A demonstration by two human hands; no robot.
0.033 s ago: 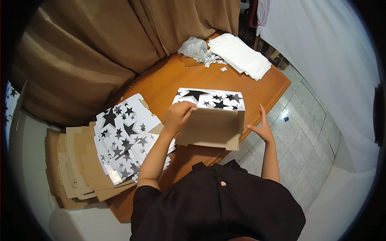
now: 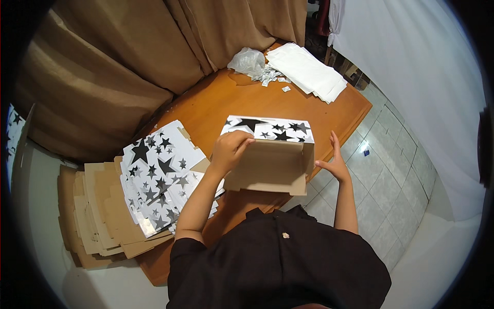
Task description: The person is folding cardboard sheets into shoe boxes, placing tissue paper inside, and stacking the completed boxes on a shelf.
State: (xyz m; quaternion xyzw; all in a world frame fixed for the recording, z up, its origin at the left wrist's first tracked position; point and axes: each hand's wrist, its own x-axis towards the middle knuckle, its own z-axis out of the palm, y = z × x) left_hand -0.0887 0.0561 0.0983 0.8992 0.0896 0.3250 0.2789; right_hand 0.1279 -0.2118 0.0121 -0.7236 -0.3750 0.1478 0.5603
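One rectangular cardboard box [image 2: 270, 167], star-printed white outside and plain brown inside, is at the near edge of the wooden counter [image 2: 206, 105]; the left hand [image 2: 230, 149] pinches its rim, the right hand [image 2: 337, 167], grip unclenched, just beside.

Box [image 2: 269, 154]: black and grey stars on white, tan inside; ten o'clock, brown curtain [image 2: 118, 62]; six, black shirt [image 2: 278, 260].

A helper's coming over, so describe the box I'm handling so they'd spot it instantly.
Find the brown table. Near its edge by the person, the left hand holds the box. Unlike the flat star-printed cardboard to its left, it's folded into shape, brown hollow showing.
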